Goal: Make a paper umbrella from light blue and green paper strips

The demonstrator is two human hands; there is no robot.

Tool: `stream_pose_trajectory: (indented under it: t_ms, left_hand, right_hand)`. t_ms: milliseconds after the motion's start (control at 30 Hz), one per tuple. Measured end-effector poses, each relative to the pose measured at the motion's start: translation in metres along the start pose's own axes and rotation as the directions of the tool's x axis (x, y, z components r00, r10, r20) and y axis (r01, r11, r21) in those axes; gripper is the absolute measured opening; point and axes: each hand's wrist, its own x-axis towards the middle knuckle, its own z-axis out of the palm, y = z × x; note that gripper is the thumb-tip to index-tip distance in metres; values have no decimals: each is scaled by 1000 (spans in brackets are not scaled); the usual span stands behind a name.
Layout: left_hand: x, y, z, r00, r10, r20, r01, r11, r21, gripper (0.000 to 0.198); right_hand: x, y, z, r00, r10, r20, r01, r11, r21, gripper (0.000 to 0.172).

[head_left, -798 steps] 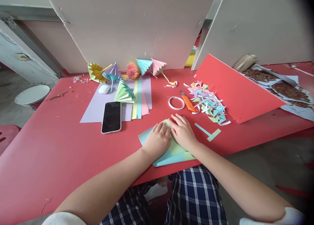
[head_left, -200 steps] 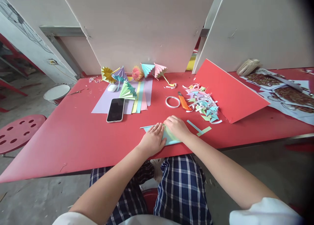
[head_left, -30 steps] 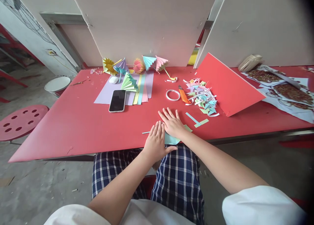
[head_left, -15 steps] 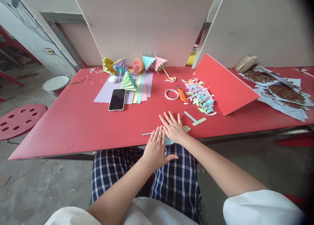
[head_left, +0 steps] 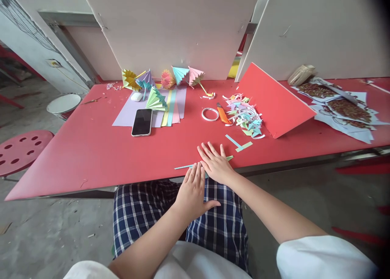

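My left hand (head_left: pixel 195 187) lies flat at the table's front edge, fingers together and thumb stretched out to the right. Just beyond it, my right hand (head_left: pixel 216 163) is spread palm down on the red tabletop. Pressed under both hands is a paper piece, mostly hidden; a thin blue strip (head_left: pixel 183 166) pokes out on the left and a green end (head_left: pixel 230 158) on the right. Close to my right hand lie a loose blue strip (head_left: pixel 234 142) and a green strip (head_left: pixel 244 146), one across the other.
Further back are a roll of white tape (head_left: pixel 210 114), an orange utility knife (head_left: pixel 223 114), a heap of paper scraps (head_left: pixel 247 117) and a leaning red board (head_left: pixel 274 100). On the left, a phone (head_left: pixel 141 122) rests beside coloured sheets (head_left: pixel 124 114) and folded paper umbrellas (head_left: pixel 157 99).
The paper under my hands now shows as thinner slivers: less blue at the front and less green on the right. My right hand has slid slightly toward me; the view has shifted a little.
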Motion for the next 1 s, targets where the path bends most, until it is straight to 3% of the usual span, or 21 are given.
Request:
stream_pose_trajectory:
  t_ms: [400, 567, 667, 733, 833, 1000]
  left_hand:
    - [-9, 6, -3, 1000, 7, -2, -7, 1000, -28, 89]
    - [-1, -3, -14, 995, -32, -100, 24, 997, -73, 40]
    - [13, -15, -18, 980, -110, -164, 103, 993, -53, 32]
    - [23, -22, -19, 982, -127, -137, 127, 992, -8, 26]
    - [36, -27, -18, 997, -60, -51, 62, 997, 45, 16]
    - [42, -26, -17, 999, 34, 23, -36, 995, 96, 19]
  right_hand:
    - [-15, -2, -3, 998, -26, 62, 25, 1000, 8, 52]
    - [-20, -4, -4, 998, -24, 57, 23, 1000, 5, 53]
    - [-22, -4, -5, 998, -32, 48, 32, 999, 15, 54]
    - [-23, -4, -5, 999, -31, 35, 30, 999, 18, 54]
    - [-26, -7, -4, 1000, -24, 19, 23, 1000, 20, 53]
    - [-29, -8, -4, 1000, -9, 25, 7, 996, 85, 53]
